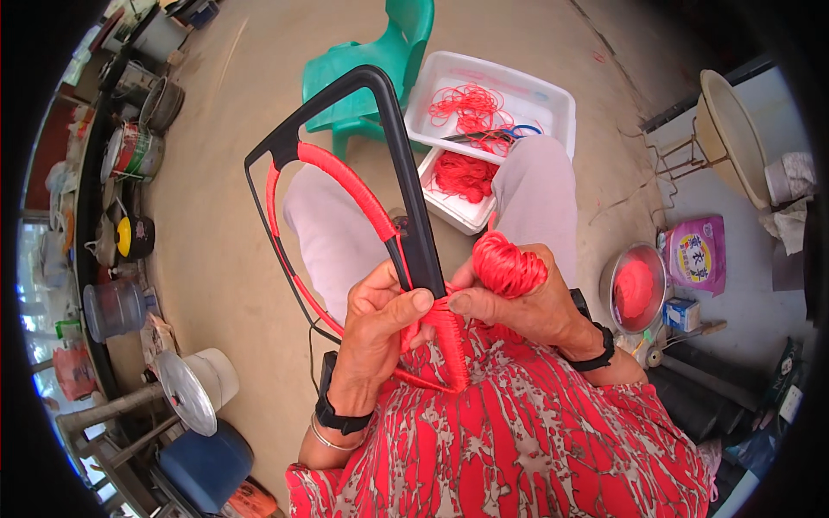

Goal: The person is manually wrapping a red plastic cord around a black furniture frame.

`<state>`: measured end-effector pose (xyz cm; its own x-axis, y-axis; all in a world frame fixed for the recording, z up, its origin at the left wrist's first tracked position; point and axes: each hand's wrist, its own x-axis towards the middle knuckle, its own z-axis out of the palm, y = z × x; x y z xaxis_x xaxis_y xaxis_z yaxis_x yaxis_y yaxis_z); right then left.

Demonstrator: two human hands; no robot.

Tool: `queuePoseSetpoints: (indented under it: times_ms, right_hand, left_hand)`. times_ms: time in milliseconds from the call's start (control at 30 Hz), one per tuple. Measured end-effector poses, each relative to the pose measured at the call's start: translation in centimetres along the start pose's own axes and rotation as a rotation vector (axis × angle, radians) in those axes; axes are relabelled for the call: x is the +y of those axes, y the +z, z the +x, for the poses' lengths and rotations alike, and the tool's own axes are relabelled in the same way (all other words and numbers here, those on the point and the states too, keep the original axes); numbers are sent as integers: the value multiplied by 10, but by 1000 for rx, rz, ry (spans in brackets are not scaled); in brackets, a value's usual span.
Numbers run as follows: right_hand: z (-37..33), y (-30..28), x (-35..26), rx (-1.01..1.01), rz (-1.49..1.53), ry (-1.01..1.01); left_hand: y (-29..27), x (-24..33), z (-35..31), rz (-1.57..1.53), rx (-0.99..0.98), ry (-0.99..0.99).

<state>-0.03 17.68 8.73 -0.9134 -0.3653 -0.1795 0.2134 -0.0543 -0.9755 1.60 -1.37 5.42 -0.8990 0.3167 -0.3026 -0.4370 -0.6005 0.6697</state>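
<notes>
A black frame with angled sides point(404, 155) stands tilted over my lap, its lower corner and an inner curved bar wound in red cord point(345, 177). Around its lower part my left hand point(373, 324) is closed, the thumb pressing beside the wound section. My right hand point(548, 311) meets it there, thumb and finger pinching the cord at the edge of the winding. A looped bundle of red cord point(509, 266) lies against the fingers of that hand. The fingertips partly hide where the strand passes around the frame.
Beyond my knees stand a white plastic tub point(561, 99) with loose red cord and blue-handled scissors point(522, 131), a smaller white box point(462, 216) with more cord, and a green plastic chair point(363, 69). A metal bowl point(635, 324) is at right, a lidded pot point(211, 380) at left.
</notes>
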Motion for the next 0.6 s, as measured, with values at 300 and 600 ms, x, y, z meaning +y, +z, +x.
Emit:
queuePoseSetpoints:
  times_ms: [300,600]
  right_hand:
    - [5,8,6,33,-53,65]
    - [3,9,8,-4,-36,74]
  left_hand:
    - [-9,0,1,-27,7,-72]
    - [-15,3,0,-70,-57,-132]
